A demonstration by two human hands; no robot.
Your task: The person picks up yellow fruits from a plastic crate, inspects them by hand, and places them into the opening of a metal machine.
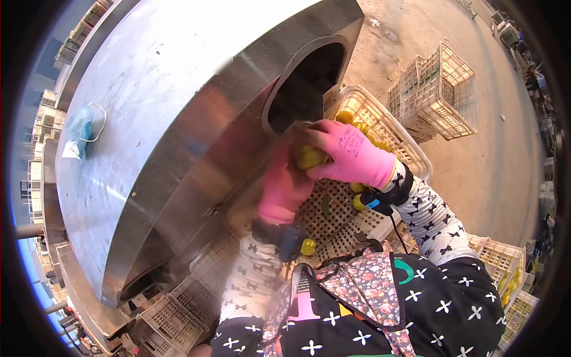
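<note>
Outdoor yard with a bare concrete floor (476, 172), and most of the view is eaten up by a big stainless steel machine (160, 119) tilted across the left side. Closest to the camera is the person's own floral apron (369, 285) and star-print sleeves, then both hands in pink gloves working over a white plastic crate (398, 134) that sits right under the machine's round opening (306, 83). The right hand (351, 154) is curled around a yellow-green fruit (310, 157), fingers wrapped over the top of it, just below the lip of the opening. The left hand (284, 190) is beside it and a bit blurred, looks cupped under the same spot, but I can't tell if it's actually gripping anything. More yellow fruit (357, 193) lies in the crate behind and under the right wrist, and one sits down near the left cuff. Further out there's a stack of empty crates (434, 89) on the concrete. Risk-wise, I'd say the fruit is held right at the crate's edge, so a loose grip in those gloves could let it roll off onto the floor, and the cable at the right wrist looks like it could snag the crate's mesh.
</note>
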